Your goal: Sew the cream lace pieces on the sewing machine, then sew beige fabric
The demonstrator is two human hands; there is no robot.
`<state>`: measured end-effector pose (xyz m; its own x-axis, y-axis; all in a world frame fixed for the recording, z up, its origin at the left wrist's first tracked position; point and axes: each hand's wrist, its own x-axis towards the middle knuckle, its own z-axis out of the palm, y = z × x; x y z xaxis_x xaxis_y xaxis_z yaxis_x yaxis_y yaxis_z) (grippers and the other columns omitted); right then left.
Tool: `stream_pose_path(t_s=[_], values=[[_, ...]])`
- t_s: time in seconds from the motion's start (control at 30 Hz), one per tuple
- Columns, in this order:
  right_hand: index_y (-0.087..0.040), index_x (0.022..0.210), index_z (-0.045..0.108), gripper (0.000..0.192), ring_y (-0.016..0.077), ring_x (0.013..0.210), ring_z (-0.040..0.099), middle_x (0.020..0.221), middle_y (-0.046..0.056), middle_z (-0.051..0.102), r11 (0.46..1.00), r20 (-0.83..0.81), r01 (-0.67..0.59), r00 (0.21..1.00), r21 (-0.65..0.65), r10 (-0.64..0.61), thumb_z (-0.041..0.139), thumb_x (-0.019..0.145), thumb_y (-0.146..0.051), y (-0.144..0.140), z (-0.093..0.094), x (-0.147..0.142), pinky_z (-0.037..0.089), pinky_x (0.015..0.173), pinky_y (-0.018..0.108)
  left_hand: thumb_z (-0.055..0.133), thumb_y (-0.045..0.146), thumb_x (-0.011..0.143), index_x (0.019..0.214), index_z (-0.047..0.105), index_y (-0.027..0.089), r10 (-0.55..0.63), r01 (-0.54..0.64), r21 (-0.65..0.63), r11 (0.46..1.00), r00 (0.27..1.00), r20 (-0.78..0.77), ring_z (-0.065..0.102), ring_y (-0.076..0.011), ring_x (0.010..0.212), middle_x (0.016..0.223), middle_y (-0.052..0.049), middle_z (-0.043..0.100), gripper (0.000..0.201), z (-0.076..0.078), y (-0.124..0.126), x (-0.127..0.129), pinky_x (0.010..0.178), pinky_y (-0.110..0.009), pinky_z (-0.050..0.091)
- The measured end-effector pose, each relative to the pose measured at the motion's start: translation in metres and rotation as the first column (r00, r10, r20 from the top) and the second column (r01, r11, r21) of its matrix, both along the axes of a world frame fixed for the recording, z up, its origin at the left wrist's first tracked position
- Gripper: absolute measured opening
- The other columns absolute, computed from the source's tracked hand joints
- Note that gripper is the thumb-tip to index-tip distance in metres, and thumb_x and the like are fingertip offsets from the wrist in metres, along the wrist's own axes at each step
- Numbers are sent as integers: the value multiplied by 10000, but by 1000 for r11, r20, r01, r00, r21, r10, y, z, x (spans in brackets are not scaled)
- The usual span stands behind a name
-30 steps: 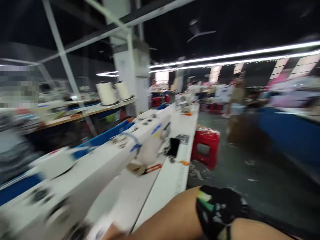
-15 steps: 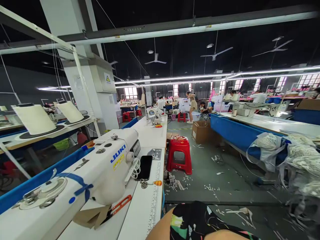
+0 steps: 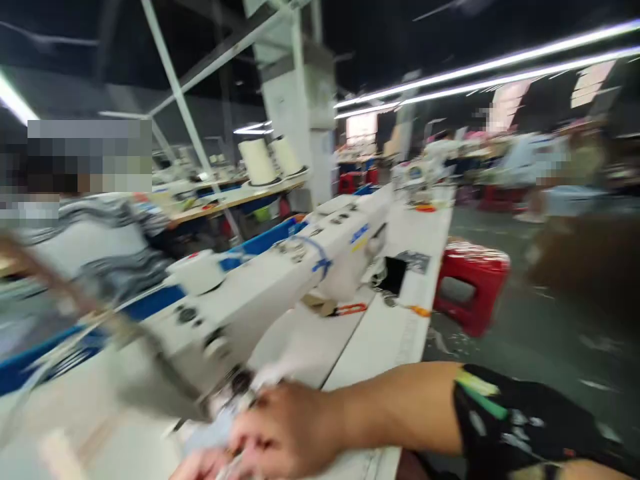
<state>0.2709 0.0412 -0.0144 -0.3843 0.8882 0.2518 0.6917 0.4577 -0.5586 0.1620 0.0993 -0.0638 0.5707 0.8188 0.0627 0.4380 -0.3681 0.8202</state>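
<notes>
Now right hand (image 3: pixel 283 433) and left hand (image 3: pixel 197 467) meet at needle end of sewing machine (image 3: pixel 280 280), near counter (image 3: pixel 380 340) edge, fingers curled on blurred pale piece (image 3: pixel 220 423); exact grip unclear. Better: steady head, feed piece flat, fingertips clear of needle.

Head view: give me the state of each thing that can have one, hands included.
Right hand: at the sewing machine's needle end, grip too blurred to tell.
Left hand: barely in view at the bottom edge, grip unclear.
Sewing machine: upright on the white table.
Red stool: standing in the aisle, unoccupied.
Thread cones: upright on a shelf.
</notes>
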Motion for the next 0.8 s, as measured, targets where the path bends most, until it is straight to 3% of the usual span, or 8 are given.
stream_pose_path(t_s=[0.07, 0.1, 0.17, 0.3, 0.47, 0.63, 0.8], values=[[-124, 1122, 647, 137, 272, 904, 667, 938, 109, 718, 1000, -70, -20, 997, 10, 20, 597, 995, -130, 3, -19, -7, 532, 852, 401, 677, 686, 879, 701, 665, 244, 59, -63, -40, 997, 995, -80, 606, -204, 659, 693, 7, 642, 477, 16, 0, -71, 570, -279, 479], [-139, 1114, 642, 122, 256, 880, 654, 914, 87, 714, 999, -98, 24, 995, 46, -19, 600, 1000, -156, 4, -26, -9, 514, 845, 383, 670, 696, 862, 699, 658, 238, 44, -51, -65, 997, 993, -108, 578, -200, 645, 674, 6, 622, 486, 27, -4, -95, 568, -279, 459], [-182, 1096, 620, 94, 211, 775, 603, 837, 26, 690, 994, -165, 37, 986, 106, -19, 591, 1006, -181, 1, -35, -8, 476, 795, 344, 652, 652, 878, 813, 684, 215, -20, 4, -126, 992, 992, -127, 564, -197, 693, 741, -8, 634, 443, 46, -11, -117, 618, -281, 454], [-201, 1067, 582, 102, 182, 720, 545, 858, 10, 675, 991, -194, 19, 981, 130, 6, 559, 987, -143, -8, -35, -5, 434, 753, 324, 653, 610, 870, 830, 633, 206, 29, -43, -176, 983, 996, -80, 519, -187, 702, 753, 0, 581, 406, 58, -11, -112, 617, -278, 415], [-194, 1068, 592, 102, 187, 739, 535, 887, 25, 670, 987, -199, 32, 980, 156, 0, 551, 979, -166, -8, -35, -8, 410, 717, 323, 666, 581, 866, 809, 596, 213, 28, -32, -192, 981, 999, -23, 520, -194, 735, 786, -8, 581, 378, 50, -13, -108, 643, -288, 417], [-207, 934, 586, 93, 177, 740, 522, 807, -2, 624, 985, -254, 26, 967, 172, 19, 535, 1008, -186, -6, -38, -8, 402, 720, 312, 659, 559, 898, 1041, 717, 230, 61, -72, -176, 982, 996, -68, 557, -211, 775, 825, -1, 573, 363, 45, -13, -112, 708, -308, 440], [-197, 977, 597, 37, 185, 770, 537, 837, 7, 637, 985, -266, 36, 964, 168, 10, 567, 985, -177, -7, -35, -7, 404, 721, 312, 616, 549, 956, 857, 736, 230, 13, -22, -119, 993, 997, -75, 617, -243, 902, 908, -41, 669, 355, 46, -14, -111, 808, -331, 466]])
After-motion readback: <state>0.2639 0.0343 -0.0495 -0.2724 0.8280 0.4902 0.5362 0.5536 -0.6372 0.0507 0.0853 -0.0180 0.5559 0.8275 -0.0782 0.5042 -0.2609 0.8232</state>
